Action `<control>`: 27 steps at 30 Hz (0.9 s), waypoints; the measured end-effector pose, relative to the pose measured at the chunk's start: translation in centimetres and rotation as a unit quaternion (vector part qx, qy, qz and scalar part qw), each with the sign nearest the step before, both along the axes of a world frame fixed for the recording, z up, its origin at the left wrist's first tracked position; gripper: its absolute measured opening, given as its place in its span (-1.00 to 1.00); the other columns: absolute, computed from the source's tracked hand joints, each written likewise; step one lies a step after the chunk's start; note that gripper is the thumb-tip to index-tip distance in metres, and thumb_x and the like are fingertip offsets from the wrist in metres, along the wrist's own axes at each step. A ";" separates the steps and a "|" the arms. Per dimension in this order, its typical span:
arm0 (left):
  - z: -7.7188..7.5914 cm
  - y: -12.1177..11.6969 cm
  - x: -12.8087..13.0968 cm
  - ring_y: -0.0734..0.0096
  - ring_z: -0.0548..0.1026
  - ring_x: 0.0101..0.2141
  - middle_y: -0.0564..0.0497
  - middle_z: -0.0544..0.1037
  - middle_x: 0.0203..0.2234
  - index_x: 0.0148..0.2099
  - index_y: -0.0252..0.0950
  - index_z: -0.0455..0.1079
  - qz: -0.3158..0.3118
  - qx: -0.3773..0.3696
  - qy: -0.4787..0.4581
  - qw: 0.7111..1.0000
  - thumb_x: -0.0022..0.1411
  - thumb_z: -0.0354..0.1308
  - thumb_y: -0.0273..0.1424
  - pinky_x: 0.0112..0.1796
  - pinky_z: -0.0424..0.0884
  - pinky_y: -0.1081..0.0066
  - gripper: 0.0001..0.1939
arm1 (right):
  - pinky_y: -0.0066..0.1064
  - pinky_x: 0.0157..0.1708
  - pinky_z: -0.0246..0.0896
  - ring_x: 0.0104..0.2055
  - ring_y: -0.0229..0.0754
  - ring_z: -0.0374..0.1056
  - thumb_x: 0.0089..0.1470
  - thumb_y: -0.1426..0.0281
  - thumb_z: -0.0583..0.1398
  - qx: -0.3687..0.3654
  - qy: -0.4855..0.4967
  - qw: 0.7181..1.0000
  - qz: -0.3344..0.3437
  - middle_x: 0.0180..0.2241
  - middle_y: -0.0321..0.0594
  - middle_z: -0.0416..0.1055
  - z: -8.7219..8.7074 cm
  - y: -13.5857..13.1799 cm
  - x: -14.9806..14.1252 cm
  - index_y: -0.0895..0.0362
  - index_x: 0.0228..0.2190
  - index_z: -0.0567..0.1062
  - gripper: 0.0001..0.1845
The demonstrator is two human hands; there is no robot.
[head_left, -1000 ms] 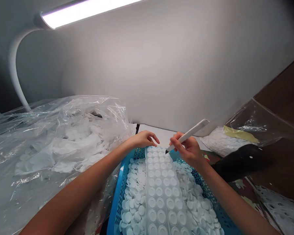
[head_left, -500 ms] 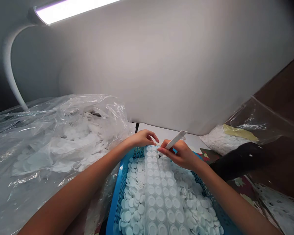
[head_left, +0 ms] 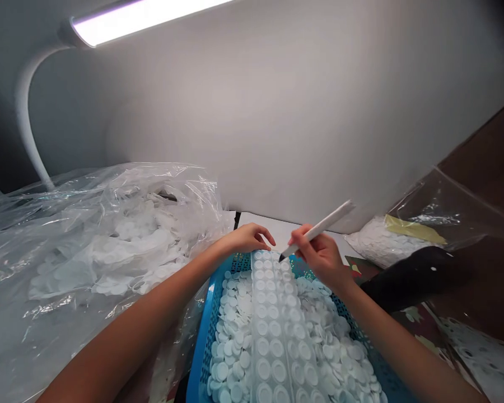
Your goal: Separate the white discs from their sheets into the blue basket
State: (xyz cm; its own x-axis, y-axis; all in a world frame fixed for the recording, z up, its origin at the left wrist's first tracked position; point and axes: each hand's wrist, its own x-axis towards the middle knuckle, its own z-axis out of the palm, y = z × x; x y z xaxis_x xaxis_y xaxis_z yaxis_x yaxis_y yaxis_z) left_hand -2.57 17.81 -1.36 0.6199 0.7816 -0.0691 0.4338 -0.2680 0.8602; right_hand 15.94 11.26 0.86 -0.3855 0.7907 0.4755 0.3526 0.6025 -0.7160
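A long translucent plastic tray point(head_left: 265, 327) with rows of round pockets holding white discs lies across a blue basket point(head_left: 201, 347). My left hand point(head_left: 252, 237) is at the tray's far end, its fingertips gripping the edge there and the index finger raised a little. Between the fingers of my right hand point(head_left: 319, 253) is a white pen-shaped tool point(head_left: 330, 217) with a dark tip. That tip points down at the far rows on the tray's right half; whether it touches a disc I cannot tell. Loose white discs point(head_left: 231, 336) fill the basket under and beside the tray.
A big clear plastic bag point(head_left: 121, 240) of white pieces spreads over the left side. At the right are another bag of white bits point(head_left: 380, 240), a black object point(head_left: 407, 274) and a sheet with holes point(head_left: 479, 347). A lamp point(head_left: 151, 19) shines overhead.
My right hand has moved slightly right and up, and the tool now shows more of its length, dark tip included. My left hand keeps its place on the tray's end.
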 end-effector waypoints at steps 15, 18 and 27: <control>0.8 -0.6 -0.1 0.44 0.46 -0.45 0.03 0.54 -0.53 -0.20 -0.35 0.47 0.004 0.012 0.015 1.000 0.05 0.14 -0.46 -0.45 0.26 0.53 -0.78 | -0.48 -0.57 0.06 -0.57 -0.36 0.15 0.19 0.29 0.09 -0.031 -0.019 0.998 0.053 -0.56 -0.30 0.28 -0.2 -0.2 -0.5 0.18 -0.53 0.42 -0.69; 0.9 -0.6 -0.1 0.42 0.47 -0.43 0.01 0.56 -0.50 -0.19 -0.35 0.47 0.003 0.011 0.015 1.000 0.05 0.14 -0.45 -0.45 0.27 0.53 -0.77 | -0.49 -0.56 0.07 -0.56 -0.37 0.15 0.19 0.31 0.09 -0.022 -0.024 0.998 0.061 -0.54 -0.30 0.29 -0.2 -0.2 -0.5 0.18 -0.55 0.41 -0.67; 0.4 -0.4 -0.2 0.40 0.49 -0.40 -0.01 0.57 -0.45 -0.16 -0.33 0.47 0.000 0.013 0.012 1.000 0.04 0.13 -0.45 -0.43 0.29 0.53 -0.73 | -0.49 -0.53 0.01 -0.55 -0.36 0.08 0.19 0.35 0.10 0.031 -0.101 0.991 0.079 -0.55 -0.32 0.26 -0.2 -0.7 -0.6 0.17 -0.46 0.42 -0.78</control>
State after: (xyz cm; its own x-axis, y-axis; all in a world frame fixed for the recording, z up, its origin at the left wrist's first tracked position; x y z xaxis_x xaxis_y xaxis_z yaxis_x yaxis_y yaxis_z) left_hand -2.75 17.42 -0.98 0.6180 0.7836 -0.0640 0.4548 -0.2900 0.8420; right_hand 15.30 10.56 0.70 -0.5944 0.6850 0.4213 0.3832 0.7018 -0.6005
